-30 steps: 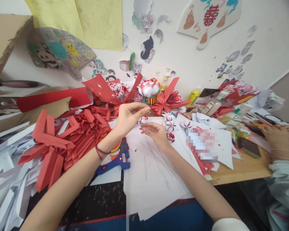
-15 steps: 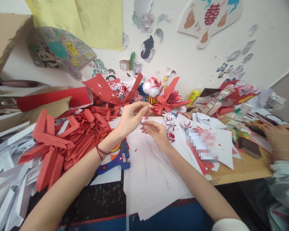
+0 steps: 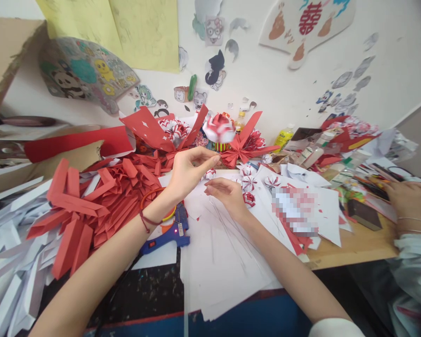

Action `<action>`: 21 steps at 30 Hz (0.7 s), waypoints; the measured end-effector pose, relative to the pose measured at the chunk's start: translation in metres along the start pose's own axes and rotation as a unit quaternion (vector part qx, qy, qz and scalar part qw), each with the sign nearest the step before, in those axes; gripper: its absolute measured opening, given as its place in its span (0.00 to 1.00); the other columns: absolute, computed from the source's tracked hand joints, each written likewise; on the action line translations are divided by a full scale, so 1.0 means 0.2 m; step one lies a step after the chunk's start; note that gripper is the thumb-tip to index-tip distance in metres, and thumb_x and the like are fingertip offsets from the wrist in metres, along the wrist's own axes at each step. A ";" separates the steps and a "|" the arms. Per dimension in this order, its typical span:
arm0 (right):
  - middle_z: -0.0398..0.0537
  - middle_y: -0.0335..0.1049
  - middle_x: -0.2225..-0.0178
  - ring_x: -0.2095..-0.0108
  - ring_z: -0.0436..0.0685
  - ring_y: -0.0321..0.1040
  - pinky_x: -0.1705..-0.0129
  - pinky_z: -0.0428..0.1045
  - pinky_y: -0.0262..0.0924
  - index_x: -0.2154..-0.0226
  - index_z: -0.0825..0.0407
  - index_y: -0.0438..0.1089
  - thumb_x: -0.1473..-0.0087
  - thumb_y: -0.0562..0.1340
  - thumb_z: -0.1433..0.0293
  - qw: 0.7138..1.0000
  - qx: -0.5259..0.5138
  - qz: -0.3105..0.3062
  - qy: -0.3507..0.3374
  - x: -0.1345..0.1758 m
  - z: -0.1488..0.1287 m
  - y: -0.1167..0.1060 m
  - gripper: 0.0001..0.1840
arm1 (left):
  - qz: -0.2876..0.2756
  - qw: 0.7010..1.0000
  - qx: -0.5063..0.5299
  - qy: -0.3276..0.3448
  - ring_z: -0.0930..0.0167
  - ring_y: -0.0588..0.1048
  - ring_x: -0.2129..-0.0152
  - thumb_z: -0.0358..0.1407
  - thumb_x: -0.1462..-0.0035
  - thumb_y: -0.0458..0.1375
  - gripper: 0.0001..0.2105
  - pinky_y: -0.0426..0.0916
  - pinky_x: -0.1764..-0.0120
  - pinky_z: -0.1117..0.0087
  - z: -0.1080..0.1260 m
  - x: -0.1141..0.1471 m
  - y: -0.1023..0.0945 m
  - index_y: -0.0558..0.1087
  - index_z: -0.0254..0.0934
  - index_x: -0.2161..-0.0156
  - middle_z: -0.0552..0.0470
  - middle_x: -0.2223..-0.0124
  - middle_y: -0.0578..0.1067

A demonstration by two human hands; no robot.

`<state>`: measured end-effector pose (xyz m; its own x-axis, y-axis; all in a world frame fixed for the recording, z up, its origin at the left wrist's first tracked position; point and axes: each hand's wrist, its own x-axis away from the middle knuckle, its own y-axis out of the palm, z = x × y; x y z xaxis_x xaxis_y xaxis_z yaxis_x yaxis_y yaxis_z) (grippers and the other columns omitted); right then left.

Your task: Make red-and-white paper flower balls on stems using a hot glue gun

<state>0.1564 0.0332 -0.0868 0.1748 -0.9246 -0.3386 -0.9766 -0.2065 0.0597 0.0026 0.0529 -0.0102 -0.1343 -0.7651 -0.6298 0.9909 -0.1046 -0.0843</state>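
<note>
While both hands [image 3: 189, 171] pinch, four paper balls [image 3: 247, 182] lie near.

bright, even light with soft shadows; wide-angle bending at the edges, slight blur on the far clutter.

A blue glue gun [image 3: 168, 232] lies on the desk [image 3: 358, 245] beside a heap of folded red paper [image 3: 101, 196]. White sheets [image 3: 221, 262] cover the middle. Stickers [image 3: 214, 70] dot the wall, and another person's hand [image 3: 407, 199] rests at right.

bare forearms, red string bracelet [image 3: 145, 221] on left wrist, white right sleeve [image 3: 335, 328]
</note>
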 end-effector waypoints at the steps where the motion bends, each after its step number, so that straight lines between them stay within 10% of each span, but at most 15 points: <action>1: 0.45 0.80 0.68 0.67 0.54 0.78 0.59 0.51 0.72 0.65 0.48 0.79 0.50 0.73 0.58 1.000 0.002 0.000 0.002 0.00 0.00 0.00 0.13 | 0.003 1.000 -0.009 0.004 0.70 0.80 0.70 0.42 0.44 0.68 0.10 0.72 0.66 0.71 0.00 0.00 0.00 0.81 0.37 0.65 0.50 0.67 0.82; 21: 0.45 0.79 0.74 0.71 0.54 0.77 0.63 0.51 0.71 0.68 0.51 0.79 0.53 0.74 0.55 1.000 -0.013 0.000 0.025 0.01 -0.04 0.02 0.17 | 0.055 0.998 -0.005 0.011 0.76 0.69 0.79 0.43 0.51 0.73 0.15 0.62 0.75 0.73 0.00 -0.01 0.01 0.73 0.36 0.74 0.55 0.74 0.76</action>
<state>0.1528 0.0284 -0.0797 0.1816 -0.9394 -0.2908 -0.9732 -0.2142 0.0843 0.0039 0.0539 -0.0088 -0.0250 -0.7574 -0.6525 0.9997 -0.0151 -0.0208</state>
